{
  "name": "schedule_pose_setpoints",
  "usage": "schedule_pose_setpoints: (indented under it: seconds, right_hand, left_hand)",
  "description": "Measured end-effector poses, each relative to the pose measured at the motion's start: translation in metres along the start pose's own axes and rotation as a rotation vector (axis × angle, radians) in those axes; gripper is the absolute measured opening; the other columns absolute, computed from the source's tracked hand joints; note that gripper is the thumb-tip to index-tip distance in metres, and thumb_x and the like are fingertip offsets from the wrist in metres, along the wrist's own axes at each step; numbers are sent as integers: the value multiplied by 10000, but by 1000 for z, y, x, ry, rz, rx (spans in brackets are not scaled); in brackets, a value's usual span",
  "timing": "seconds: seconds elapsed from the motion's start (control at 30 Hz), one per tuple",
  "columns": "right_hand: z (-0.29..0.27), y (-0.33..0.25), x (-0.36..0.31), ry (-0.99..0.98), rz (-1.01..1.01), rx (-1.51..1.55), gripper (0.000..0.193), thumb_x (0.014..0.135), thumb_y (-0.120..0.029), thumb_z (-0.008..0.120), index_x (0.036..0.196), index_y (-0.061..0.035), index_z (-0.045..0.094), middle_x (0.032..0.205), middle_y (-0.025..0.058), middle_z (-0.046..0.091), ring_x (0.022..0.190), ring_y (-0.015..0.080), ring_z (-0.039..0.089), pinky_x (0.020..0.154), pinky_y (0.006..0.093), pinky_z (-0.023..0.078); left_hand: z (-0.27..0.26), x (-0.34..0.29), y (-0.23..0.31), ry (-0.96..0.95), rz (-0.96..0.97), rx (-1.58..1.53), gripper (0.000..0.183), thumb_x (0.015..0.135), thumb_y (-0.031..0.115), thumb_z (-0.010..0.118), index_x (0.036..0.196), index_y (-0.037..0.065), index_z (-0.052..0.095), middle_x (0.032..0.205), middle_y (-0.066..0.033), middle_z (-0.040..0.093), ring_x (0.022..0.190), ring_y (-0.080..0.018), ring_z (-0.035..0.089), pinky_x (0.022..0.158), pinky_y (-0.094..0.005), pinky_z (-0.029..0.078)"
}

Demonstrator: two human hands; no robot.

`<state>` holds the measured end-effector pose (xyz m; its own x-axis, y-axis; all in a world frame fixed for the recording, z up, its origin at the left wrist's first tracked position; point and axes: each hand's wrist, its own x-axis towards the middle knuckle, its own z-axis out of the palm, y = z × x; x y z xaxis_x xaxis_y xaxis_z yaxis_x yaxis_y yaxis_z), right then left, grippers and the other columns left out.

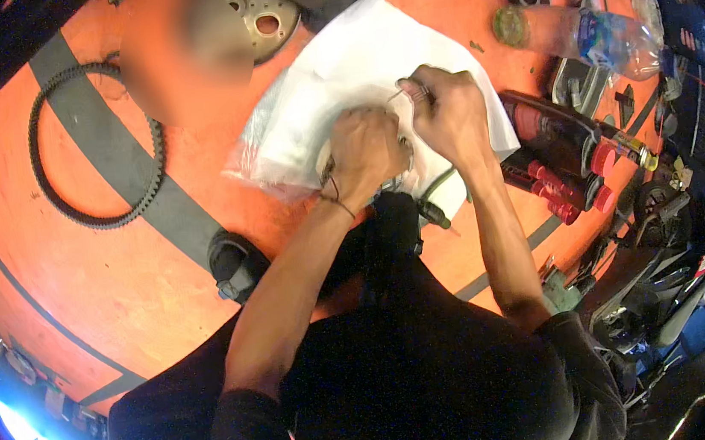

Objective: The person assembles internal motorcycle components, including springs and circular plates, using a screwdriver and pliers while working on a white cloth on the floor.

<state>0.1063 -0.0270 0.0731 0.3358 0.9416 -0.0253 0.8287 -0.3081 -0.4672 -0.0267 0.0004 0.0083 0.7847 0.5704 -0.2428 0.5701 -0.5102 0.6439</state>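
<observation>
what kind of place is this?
Likely a repair workshop, worked on at floor level. An orange painted floor carries a toothed drive belt, a perforated metal plate and red-capped cans. Both hands work over white sheets.

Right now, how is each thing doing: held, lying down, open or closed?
left hand: closed in a fist, pressing on the white part.
right hand: pinching a thin wire.
white part: lying on the orange floor, under both hands.
clear plastic bag: crumpled, lying beside the white part.
toothed belt: lying flat in a loop, untouched.
plastic bottle: lying on its side.
</observation>
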Motion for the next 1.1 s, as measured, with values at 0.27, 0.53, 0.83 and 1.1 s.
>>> schedule_pose_setpoints:
  seconds: [0.27, 0.53, 0.83, 1.1]
  right_hand:
    - [-9, 26, -43, -37, 442, 237, 190, 944, -145, 647, 958, 43, 669, 848, 213, 710, 748, 286, 711, 690, 381, 542]
    - [10, 59, -90, -22, 468, 194, 181, 881, -93, 683, 1033, 3, 697, 949, 201, 695, 800, 320, 691, 742, 405, 544]
    - [-8, 65, -159, 94, 612, 227, 230, 894, -127, 686, 1068, 24, 679, 955, 182, 707, 804, 278, 700, 689, 370, 539]
    - [-2, 78, -224, 83, 712, 176, 237, 849, -170, 727, 965, 30, 677, 869, 180, 709, 788, 316, 696, 724, 396, 543]
  left_hand:
    - [-4, 0, -1, -136, 17, -18, 320, 698, 338, 788, 870, 80, 709, 919, -119, 705, 942, -307, 674, 892, -437, 488]
    - [-8, 1, -3, -111, 96, -29, 353, 692, 345, 812, 875, 58, 716, 944, -117, 688, 966, -310, 656, 871, -434, 500]
    - [-8, 2, -7, -138, 107, 4, 406, 697, 379, 825, 915, 52, 724, 967, -124, 701, 954, -315, 665, 846, -434, 515]
    - [-11, 2, -5, -174, 99, -44, 424, 696, 403, 830, 945, 76, 726, 970, -118, 708, 957, -315, 670, 858, -429, 520]
